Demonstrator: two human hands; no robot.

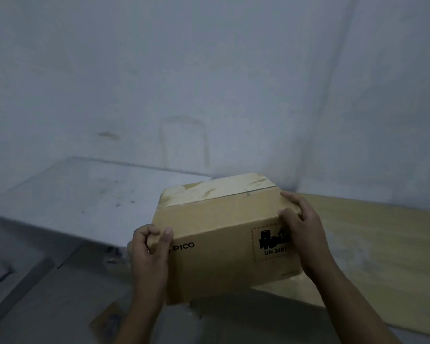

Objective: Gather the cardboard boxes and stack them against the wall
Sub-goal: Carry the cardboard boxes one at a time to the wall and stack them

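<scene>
Head camera, facing forward-down, close to wall [209, 70].

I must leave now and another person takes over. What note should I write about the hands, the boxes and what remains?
Left hand grips the left end of the PICO cardboard box; right hand grips its right end.
The box is held up before the wall.
No stack shows there yet.
Left to do: set this box against the wall, then gather the rest; a brown piece, blurred, lies lower left.
</scene>
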